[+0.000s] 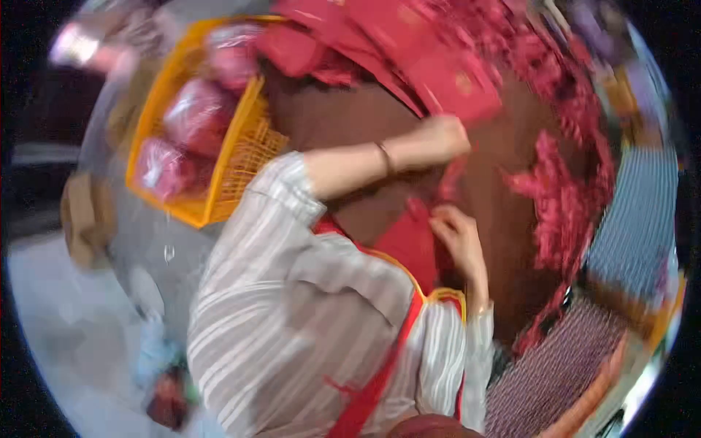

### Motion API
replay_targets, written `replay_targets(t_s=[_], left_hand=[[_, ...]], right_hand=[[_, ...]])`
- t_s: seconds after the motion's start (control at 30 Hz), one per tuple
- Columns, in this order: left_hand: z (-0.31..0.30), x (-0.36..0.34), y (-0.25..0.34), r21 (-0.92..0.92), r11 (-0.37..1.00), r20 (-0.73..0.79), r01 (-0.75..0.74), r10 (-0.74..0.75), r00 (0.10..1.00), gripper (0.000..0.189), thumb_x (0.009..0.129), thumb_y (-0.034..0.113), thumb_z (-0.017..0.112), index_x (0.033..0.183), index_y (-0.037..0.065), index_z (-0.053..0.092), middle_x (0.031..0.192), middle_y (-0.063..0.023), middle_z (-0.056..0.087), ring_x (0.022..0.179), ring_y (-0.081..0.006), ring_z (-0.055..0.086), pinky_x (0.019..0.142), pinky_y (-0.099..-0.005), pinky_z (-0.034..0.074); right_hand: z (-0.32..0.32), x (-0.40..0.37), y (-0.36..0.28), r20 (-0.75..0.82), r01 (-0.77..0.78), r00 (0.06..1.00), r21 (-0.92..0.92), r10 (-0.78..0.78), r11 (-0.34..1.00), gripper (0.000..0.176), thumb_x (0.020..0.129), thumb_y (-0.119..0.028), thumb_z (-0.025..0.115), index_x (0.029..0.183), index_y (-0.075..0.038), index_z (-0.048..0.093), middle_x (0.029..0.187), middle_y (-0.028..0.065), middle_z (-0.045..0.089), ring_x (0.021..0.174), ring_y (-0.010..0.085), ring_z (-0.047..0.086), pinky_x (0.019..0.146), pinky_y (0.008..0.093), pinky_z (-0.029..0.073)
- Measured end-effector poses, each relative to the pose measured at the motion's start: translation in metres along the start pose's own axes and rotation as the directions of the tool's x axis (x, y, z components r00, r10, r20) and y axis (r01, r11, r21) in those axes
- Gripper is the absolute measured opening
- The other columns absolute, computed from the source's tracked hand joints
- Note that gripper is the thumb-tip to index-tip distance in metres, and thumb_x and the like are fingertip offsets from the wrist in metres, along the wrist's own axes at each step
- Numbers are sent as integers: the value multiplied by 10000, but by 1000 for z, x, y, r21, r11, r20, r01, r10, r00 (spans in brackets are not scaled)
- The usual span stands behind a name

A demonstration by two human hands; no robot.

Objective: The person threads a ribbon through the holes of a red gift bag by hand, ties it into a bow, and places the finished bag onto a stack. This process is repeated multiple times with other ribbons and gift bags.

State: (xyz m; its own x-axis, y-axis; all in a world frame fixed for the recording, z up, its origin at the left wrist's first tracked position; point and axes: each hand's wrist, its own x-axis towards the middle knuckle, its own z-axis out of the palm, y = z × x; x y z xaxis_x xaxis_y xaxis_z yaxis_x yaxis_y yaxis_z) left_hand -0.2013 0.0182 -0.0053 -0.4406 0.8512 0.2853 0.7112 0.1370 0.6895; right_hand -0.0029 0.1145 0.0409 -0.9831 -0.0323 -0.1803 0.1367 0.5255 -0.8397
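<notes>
My left hand [442, 137], with a thin dark band on the wrist, is closed into a fist over the brown table. A narrow red strip [450, 181] runs down from it toward my right hand. My right hand [457, 233] is lower, with fingers bent and tips pinched at the edge of a flat red piece [411, 239]. That piece lies close to my chest, and motion blur hides whether it is cloth or paper. Just beyond my left hand are flat red pouch-like pieces [454, 86], overlapping one another.
A yellow plastic crate [219, 182] stands at the left, holding clear-wrapped red bundles [197, 113]. Red trimmings [548, 197] are heaped along the far and right sides of the brown table [321, 109]. Woven blue [635, 219] and purplish [558, 365] surfaces lie to the right.
</notes>
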Motion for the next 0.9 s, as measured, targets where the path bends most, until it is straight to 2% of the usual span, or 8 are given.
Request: replay_targets(t_s=[0.03,0.07,0.2,0.27,0.4,0.57,0.8,0.9], left_hand=[[5,-4,12,-420,842,-54,340,-397,916,247,794,263,563,795,36,662,787,-143,630,784,-229,608,687,-341,464],[6,3,1,-118,936,57,332,-328,943,247,807,242,562,861,16,646,890,-132,632,826,-222,605,734,-327,463],[1,-16,19,-156,981,-205,116,-147,968,210,836,131,551,1009,16,581,956,-107,608,913,-214,587,796,-323,456],[-7,-28,36,-325,935,38,139,-134,990,171,829,100,551,974,20,589,919,-106,605,874,-249,585,779,-336,457],[-14,-66,70,124,988,322,-88,43,946,253,762,279,659,916,86,599,994,-64,584,1022,-239,498,844,-394,343],[-11,-93,63,352,899,294,-260,158,943,221,717,219,671,857,83,567,1181,-79,485,1172,-301,388,899,-467,302],[-52,-113,67,286,914,394,-288,162,905,132,755,213,629,802,98,583,1118,-82,510,1174,-301,389,903,-511,294],[-66,-117,74,137,979,454,-149,72,888,89,785,151,626,808,83,573,851,-94,578,877,-279,546,787,-381,369]], right_hand=[[1,-5,15,-8,-88,996,25,89,996,192,803,-78,613,953,41,590,873,122,641,800,156,599,711,285,467],[1,-3,27,-45,32,998,-22,-33,999,203,802,-84,622,960,38,590,880,124,645,809,156,607,719,295,470],[3,-12,36,-173,2,985,19,1,1000,202,797,-114,630,950,16,607,890,127,637,808,242,612,740,328,473],[2,-16,40,-240,76,967,-47,-85,996,203,794,-131,633,947,1,618,880,124,632,806,272,602,758,339,467],[-14,-42,36,-297,-4,948,-373,-116,928,229,765,-191,651,955,-64,637,913,95,589,883,276,535,842,359,409],[-12,-61,43,-268,-70,963,-272,-5,960,304,730,-173,682,995,-56,588,1024,102,531,903,291,531,810,351,431],[-15,-78,52,-348,-75,937,-152,17,985,308,686,-194,743,839,-19,541,858,121,522,807,279,528,701,337,437],[-18,-88,58,-340,-107,937,-73,76,992,279,737,-211,710,848,1,567,837,131,533,797,272,545,709,335,440]])
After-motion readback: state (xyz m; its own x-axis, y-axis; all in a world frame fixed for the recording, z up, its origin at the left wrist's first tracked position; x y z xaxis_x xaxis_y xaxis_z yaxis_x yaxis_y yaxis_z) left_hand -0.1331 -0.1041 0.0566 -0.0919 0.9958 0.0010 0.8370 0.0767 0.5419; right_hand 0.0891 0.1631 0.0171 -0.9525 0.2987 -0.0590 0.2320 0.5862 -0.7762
